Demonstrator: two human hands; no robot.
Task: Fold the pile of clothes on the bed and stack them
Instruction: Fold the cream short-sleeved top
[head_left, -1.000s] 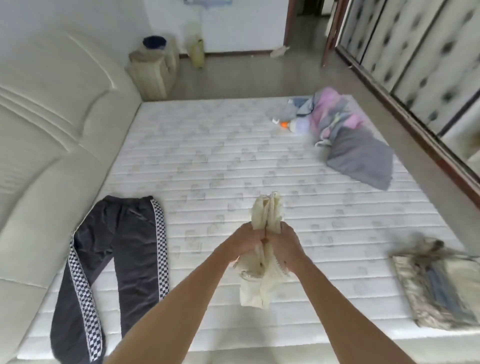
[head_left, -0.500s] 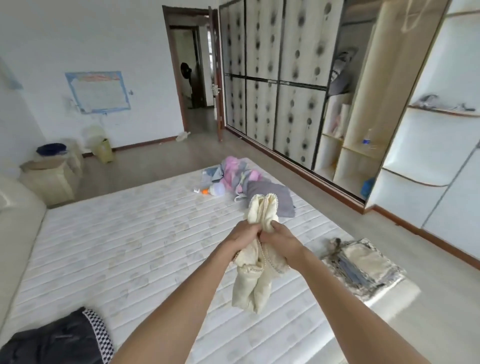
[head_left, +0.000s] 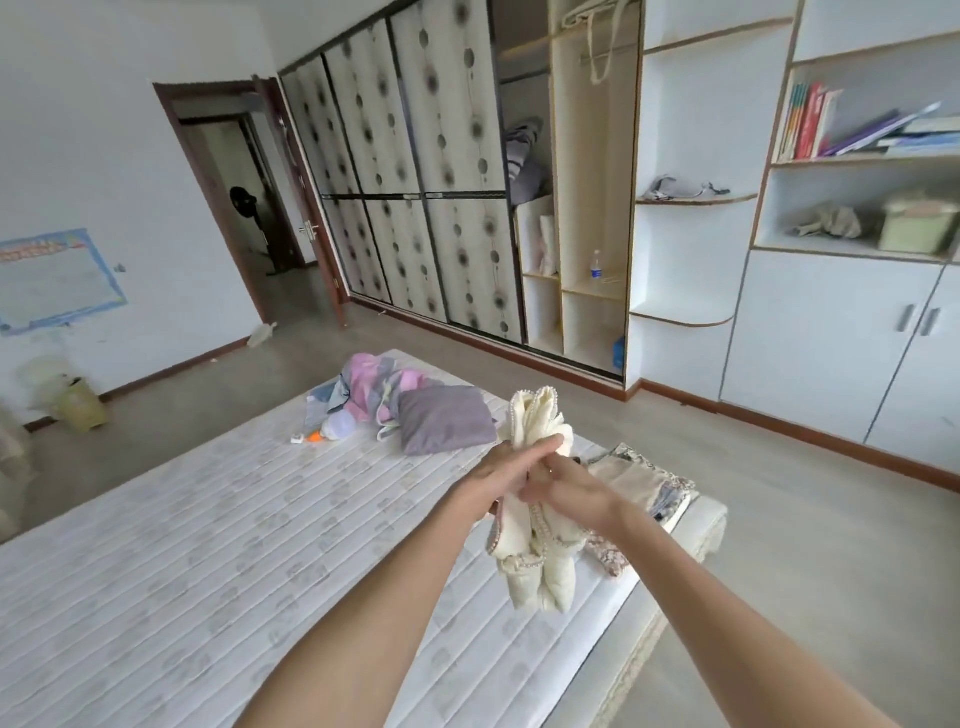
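Observation:
I hold a bunched cream garment (head_left: 540, 571) with beaded trim upright in front of me, above the white mattress (head_left: 208, 545). My left hand (head_left: 491, 480) and my right hand (head_left: 574, 488) meet around its middle and grip it together. Its top sticks up above my fingers and its lower part hangs free. Just behind my right hand, a folded stack of patterned clothes (head_left: 644, 478) lies on the bed's right corner. The unfolded pile (head_left: 371, 384) of pink and blue clothes, with a grey piece (head_left: 444, 421) on it, lies at the far edge of the bed.
A baby bottle (head_left: 337, 428) lies beside the pile. Sliding wardrobe doors (head_left: 415, 182), open shelves (head_left: 696, 202) and white cupboards (head_left: 841, 353) line the right wall beyond a strip of floor. An open doorway (head_left: 244, 218) is at the back left.
My view has swung right, so the black trousers and the headboard have left the frame. My joined hands with the cream garment now sit close to the folded stack.

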